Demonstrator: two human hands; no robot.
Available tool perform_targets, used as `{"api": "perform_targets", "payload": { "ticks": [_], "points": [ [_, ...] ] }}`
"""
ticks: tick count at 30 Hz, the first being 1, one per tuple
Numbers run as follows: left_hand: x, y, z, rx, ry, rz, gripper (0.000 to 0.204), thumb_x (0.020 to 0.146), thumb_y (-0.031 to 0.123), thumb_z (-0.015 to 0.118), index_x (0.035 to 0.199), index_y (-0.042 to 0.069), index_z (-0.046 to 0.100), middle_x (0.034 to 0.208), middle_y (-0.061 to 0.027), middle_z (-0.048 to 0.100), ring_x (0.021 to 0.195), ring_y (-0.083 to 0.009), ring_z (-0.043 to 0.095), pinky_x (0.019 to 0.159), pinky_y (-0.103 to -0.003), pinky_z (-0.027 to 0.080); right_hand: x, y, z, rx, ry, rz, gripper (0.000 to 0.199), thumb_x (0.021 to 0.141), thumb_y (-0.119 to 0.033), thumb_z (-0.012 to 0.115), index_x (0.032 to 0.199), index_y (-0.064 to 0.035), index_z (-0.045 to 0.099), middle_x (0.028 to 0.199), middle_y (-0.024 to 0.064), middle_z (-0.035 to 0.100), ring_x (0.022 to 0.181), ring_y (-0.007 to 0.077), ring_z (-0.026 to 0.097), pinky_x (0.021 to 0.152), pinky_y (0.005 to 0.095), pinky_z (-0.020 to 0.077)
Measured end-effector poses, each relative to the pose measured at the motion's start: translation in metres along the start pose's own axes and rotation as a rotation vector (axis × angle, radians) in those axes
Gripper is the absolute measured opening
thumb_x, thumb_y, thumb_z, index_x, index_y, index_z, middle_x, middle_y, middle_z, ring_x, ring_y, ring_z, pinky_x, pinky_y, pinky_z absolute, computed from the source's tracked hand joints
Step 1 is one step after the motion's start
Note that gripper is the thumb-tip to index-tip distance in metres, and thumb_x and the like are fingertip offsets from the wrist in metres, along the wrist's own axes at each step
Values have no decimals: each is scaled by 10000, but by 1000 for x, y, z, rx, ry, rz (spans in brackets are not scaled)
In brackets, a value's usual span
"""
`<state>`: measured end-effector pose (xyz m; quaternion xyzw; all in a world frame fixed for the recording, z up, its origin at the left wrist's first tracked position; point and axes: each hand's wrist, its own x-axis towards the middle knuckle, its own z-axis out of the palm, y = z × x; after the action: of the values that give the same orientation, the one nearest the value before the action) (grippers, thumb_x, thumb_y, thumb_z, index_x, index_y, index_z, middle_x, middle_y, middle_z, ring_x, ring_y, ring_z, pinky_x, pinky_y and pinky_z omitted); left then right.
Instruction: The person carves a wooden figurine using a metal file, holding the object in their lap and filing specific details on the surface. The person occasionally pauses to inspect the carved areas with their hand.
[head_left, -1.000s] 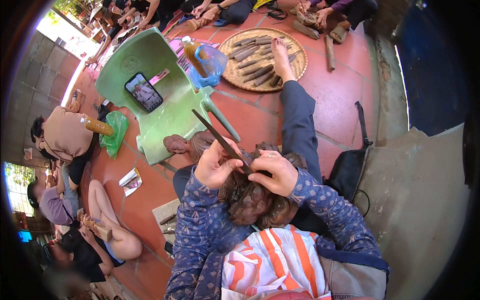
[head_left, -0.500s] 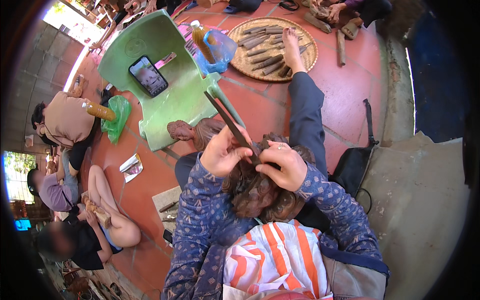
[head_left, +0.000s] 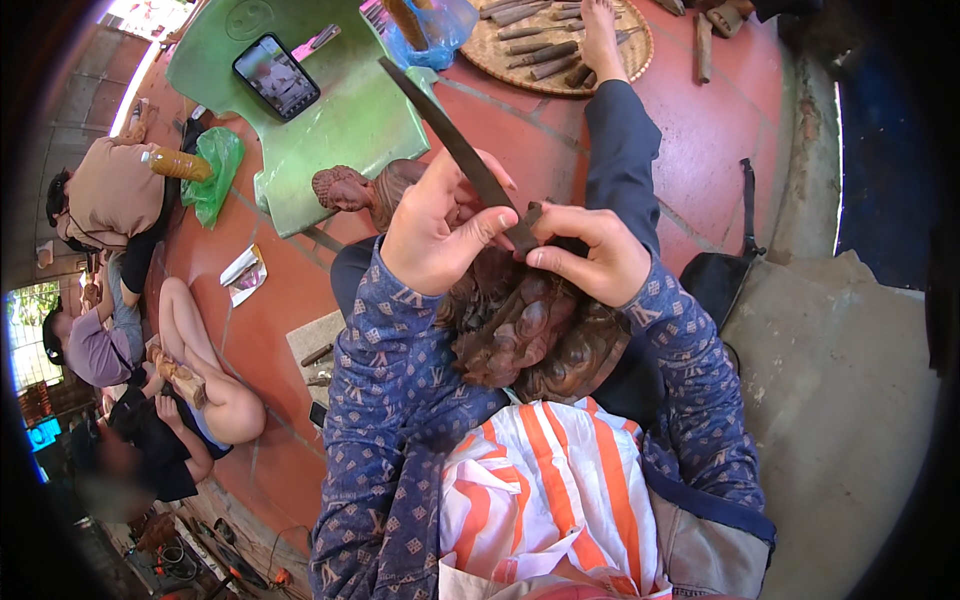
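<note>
Between my hands is a long, dark, flat strip (head_left: 450, 130), slightly curved, pointing up and left; its exact kind is unclear. My left hand (head_left: 435, 230) is closed around it near its lower part, thumb on top. My right hand (head_left: 595, 255) pinches at the strip's lower end with thumb and forefinger; its other fingers are curled. Just beneath both hands, a brown wood carving (head_left: 530, 345) with deep rounded relief rests in my lap, partly covered by them. Beside my left hand lies a carved wooden figure (head_left: 375, 190) with a curly-haired head.
A green plastic chair (head_left: 330, 150) holds a phone (head_left: 276, 76). Beyond it is a round woven tray (head_left: 640, 70) of handled tools, with my bare foot (head_left: 600, 40) over it. Other people sit at the left. A striped cloth (head_left: 550, 490) covers my lap; a black bag (head_left: 705, 285) lies right.
The view has shifted, so the chair and tray sit higher. The strip now shows more of its broad face, and my left hand has turned, its fingers nearer the strip's lower end.
</note>
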<state>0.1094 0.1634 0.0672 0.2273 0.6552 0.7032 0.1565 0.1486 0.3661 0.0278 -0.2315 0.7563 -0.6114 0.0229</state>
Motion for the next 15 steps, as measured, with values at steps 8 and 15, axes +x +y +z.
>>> {"api": "perform_targets", "payload": {
  "ticks": [8, 15],
  "points": [
    [-24, -1, 7, -65, 79, -85, 295, 891, -39, 609, 1144, 10, 465, 980, -78, 595, 854, -126, 638, 680, -255, 580, -3, 1, -1, -165, -87, -173, 179, 816, -196, 708, 865, -60, 602, 744, 113, 578, 742, 315, 561, 758, 393, 409],
    [-32, -13, -1, -113, 145, 14, 285, 895, 4, 643, 1109, 7, 455, 942, -101, 618, 792, -160, 667, 670, -263, 578, -1, 2, 12, -222, -67, -122, 155, 815, -189, 705, 853, -78, 603, 737, 87, 580, 763, 298, 566, 770, 398, 402]
  ]
}}
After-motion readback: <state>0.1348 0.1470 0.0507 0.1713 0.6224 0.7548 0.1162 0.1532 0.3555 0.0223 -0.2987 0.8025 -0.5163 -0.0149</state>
